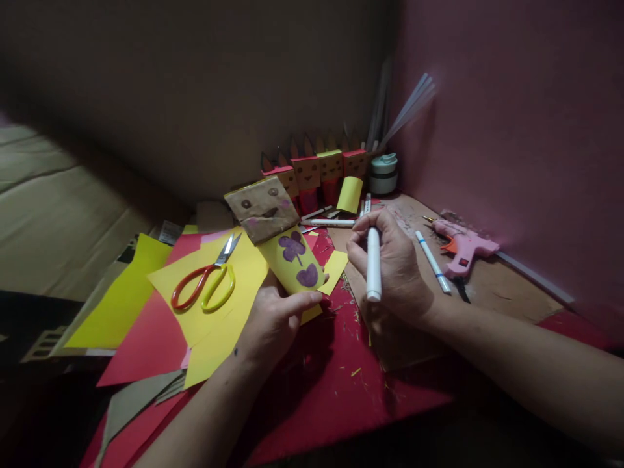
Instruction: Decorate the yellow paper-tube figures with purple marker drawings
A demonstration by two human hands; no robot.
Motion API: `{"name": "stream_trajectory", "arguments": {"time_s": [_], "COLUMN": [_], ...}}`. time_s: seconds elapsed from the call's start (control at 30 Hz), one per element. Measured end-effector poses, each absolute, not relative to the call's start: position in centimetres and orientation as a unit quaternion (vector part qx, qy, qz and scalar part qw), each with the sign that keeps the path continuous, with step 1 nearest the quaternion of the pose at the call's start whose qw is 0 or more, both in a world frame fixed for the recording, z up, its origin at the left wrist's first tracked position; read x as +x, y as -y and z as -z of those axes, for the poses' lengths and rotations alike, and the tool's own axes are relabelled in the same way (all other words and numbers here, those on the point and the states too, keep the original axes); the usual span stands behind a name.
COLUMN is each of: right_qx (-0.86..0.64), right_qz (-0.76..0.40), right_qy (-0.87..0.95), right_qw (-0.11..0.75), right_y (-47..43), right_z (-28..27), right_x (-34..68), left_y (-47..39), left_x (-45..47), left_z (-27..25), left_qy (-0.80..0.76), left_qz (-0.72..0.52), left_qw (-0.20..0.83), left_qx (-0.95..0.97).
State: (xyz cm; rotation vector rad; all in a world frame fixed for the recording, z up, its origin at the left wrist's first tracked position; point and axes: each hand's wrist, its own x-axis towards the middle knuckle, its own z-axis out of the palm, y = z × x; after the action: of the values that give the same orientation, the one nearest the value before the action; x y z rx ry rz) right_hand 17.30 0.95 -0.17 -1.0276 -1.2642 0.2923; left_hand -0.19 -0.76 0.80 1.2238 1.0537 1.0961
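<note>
My left hand is closed round the lower end of a paper puppet. The puppet has a brown cardboard box head with drawn eyes, mouth and pink cheeks, and a yellow paper tube body bearing a purple flower and a purple heart. It tilts to the left, above the table. My right hand grips a white marker, apart from the puppet, its thick end toward me. The marker's far end is hidden behind my fingers. A small yellow paper piece shows just beyond my left fingertips.
Red-and-yellow-handled scissors rest on yellow paper at left. Several similar puppets stand at the back beside a yellow paper tube and a lidded container. At right lie a capped marker and a pink glue gun.
</note>
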Motion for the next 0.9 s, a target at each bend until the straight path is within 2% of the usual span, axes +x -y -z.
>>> {"name": "stream_trajectory", "arguments": {"time_s": [0.27, 0.37, 0.57, 0.67, 0.8, 0.9], "right_qx": [-0.399, -0.403, -0.367, -0.35, -0.325, -0.31], "right_qz": [-0.257, -0.292, -0.44, -0.433, -0.356, -0.311], "right_qy": [0.567, 0.571, 0.567, 0.572, 0.576, 0.613], "right_qw": [0.673, 0.653, 0.592, 0.603, 0.661, 0.657], "right_y": [-0.7, -0.3, 0.5, 0.6, 1.4, 2.6], "right_z": [0.6, 0.2, -0.7, -0.8, -0.8, -1.0], "right_x": [17.4, 17.3, 17.2, 17.1, 17.1, 17.1], "left_y": [0.8, 0.8, 0.5, 0.1, -0.1, -0.1], "left_x": [-0.1, -0.2, -0.5, -0.6, -0.6, -0.6], "left_z": [-1.6, -1.7, -1.5, -1.3, -1.0, -0.9], "left_qy": [-0.388, -0.368, -0.344, -0.338, -0.33, -0.323], "left_qz": [-0.474, -0.463, -0.462, -0.463, -0.46, -0.464], "left_qw": [0.656, 0.672, 0.674, 0.673, 0.674, 0.677], "left_qx": [0.442, 0.446, 0.462, 0.468, 0.474, 0.472]}}
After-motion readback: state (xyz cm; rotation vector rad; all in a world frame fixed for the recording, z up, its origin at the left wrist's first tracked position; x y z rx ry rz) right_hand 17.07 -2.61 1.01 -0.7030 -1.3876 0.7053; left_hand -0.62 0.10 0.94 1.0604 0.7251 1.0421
